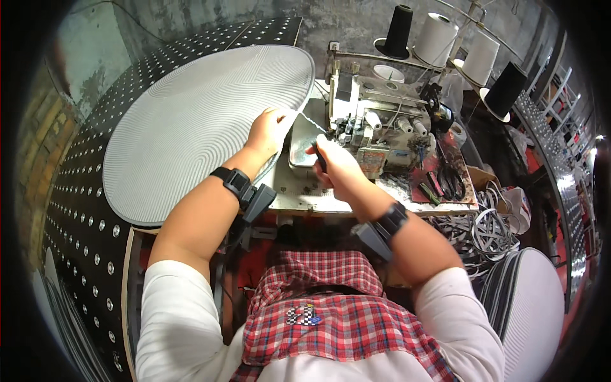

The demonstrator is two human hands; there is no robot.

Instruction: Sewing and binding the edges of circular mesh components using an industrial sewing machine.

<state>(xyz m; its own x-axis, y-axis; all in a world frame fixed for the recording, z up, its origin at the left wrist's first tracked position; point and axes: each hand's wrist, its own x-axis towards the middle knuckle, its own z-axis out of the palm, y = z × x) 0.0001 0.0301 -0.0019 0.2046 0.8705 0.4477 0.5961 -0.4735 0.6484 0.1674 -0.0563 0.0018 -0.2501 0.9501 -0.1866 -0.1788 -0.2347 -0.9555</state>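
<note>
A large grey oval mat [210, 121] with curved ribbed lines lies at the left, its right edge by the sewing machine. My left hand [268, 132] is closed on that edge, its fingertips partly hidden. From there a thin pale strip [314, 123] runs to the needle area of the overlock sewing machine [382, 121]. Just in front of the machine, my right hand [340, 167] is wrapped round a small black-handled tool [319, 156]. Its working end does not show clearly, so its exact kind cannot be told.
Black and white thread cones [435, 39] stand behind the machine. Black-handled scissors [452, 183] lie at the table's right end. Below are tangled grey strips [480, 226] and a stack of mats [531, 312]. A black studded surface [83, 191] extends along the left.
</note>
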